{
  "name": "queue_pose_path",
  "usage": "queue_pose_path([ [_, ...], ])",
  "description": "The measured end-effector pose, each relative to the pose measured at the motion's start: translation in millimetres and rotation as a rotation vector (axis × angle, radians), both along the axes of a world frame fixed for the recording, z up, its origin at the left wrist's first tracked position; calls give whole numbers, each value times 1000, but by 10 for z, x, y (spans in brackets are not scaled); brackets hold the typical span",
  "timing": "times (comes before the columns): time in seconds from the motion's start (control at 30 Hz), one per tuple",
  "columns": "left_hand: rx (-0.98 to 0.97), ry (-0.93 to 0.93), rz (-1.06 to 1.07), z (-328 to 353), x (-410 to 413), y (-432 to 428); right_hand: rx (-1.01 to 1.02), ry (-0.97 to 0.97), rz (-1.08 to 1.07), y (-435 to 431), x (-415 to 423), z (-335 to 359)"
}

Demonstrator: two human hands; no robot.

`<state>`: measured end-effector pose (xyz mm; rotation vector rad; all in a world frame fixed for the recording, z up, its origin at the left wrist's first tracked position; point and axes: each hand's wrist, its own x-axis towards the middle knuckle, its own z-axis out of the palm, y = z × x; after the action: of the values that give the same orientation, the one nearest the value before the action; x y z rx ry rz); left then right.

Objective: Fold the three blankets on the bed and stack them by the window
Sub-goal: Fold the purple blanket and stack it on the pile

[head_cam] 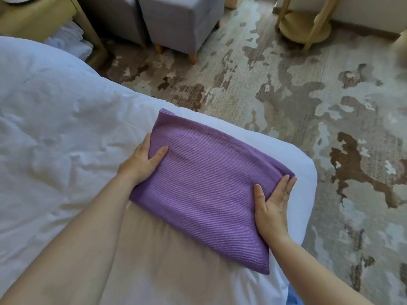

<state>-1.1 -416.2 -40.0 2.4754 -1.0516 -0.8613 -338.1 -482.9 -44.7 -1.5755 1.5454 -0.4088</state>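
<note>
A folded purple blanket [204, 183] lies as a thick rectangle at the corner of the white bed [66, 128]. Its near end overlaps a beige blanket [167, 260] spread flat on the bed below it. My left hand [141, 161] grips the purple blanket's left edge, with the thumb on top and the fingers tucked out of sight underneath. My right hand [273, 205] is at the right edge, palm turned up, fingers straight along the side and thumb lying on the top surface. No third blanket is in view.
A patterned rug [286, 95] covers the floor beyond the bed corner. Two grey ottomans [180, 25] stand at the back, with a wooden nightstand [44, 18] to their left. At the back right is a round wooden side table [306, 27].
</note>
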Motion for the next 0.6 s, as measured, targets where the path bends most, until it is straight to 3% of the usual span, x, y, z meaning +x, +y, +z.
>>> queue_pose_path([
  [0.13,-59,235,28,100,59,53,170,-164,-96,103,-39,105],
  [0.27,-65,393,130,96,69,76,185,-214,-107,76,-25,99],
  [0.43,108,625,321,97,46,243,196,-206,-125,30,-60,68],
  [0.6,126,804,445,304,-167,456,490,-388,-218,-47,-309,227],
])
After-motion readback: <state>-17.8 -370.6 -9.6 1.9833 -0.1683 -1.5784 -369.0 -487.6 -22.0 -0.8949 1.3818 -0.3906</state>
